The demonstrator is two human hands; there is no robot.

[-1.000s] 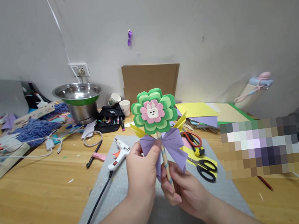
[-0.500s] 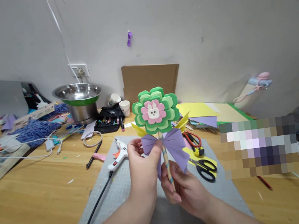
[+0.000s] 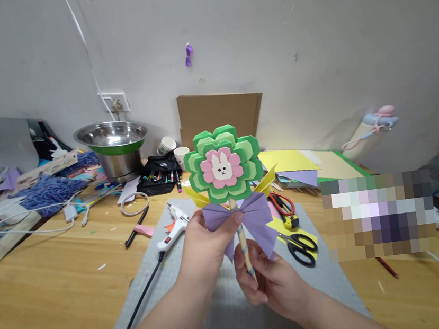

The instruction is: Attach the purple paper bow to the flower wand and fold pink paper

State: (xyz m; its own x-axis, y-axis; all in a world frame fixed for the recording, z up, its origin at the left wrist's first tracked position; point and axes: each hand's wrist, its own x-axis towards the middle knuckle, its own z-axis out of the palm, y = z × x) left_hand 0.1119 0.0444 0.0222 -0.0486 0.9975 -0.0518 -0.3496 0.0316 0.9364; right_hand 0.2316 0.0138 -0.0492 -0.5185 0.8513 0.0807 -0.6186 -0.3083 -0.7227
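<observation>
A paper flower (image 3: 222,168) with green outer petals, pink inner petals and a white rabbit face stands upright above the grey cutting mat (image 3: 156,300). Its striped stick stem (image 3: 245,249) leans slightly. Behind the stem's upper part sits a purple paper bow (image 3: 255,211), with yellow paper leaves (image 3: 266,181) showing above it. My left hand (image 3: 209,243) pinches the bow and stem at their crossing, thumb in front. Lower down, my right hand (image 3: 263,276) has its fingers closed around the stem. The fingertips behind the bow are hidden.
Left of my hands lies a white glue gun (image 3: 174,233); black scissors (image 3: 302,247) and a yellow-black cutter (image 3: 290,220) lie to the right. Behind are a steel basin (image 3: 110,135), a black pen case (image 3: 159,177), paper cups (image 3: 167,145) and coloured sheets (image 3: 289,160). A blurred patch hides part of the right side.
The flower head has tilted a little to the left and come slightly nearer. My left thumb has slid a little right across the bow's middle; both hands keep their hold.
</observation>
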